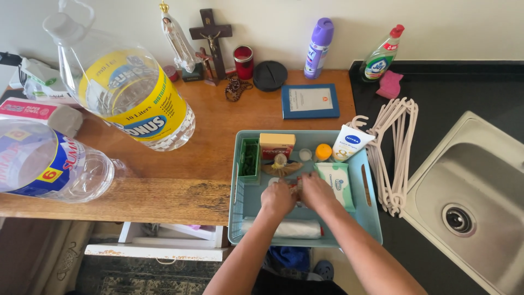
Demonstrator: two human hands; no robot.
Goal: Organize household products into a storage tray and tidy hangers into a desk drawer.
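Hands met knuckle to knuckle over the middle of the teal tray [238, 180] — left hand [277, 198] and right hand [316, 191] both closed around a small item [297, 188], equally near. Fingers hid it almost wholly; its kind and long axis could not be told — a wipes pack [335, 183] lay just right
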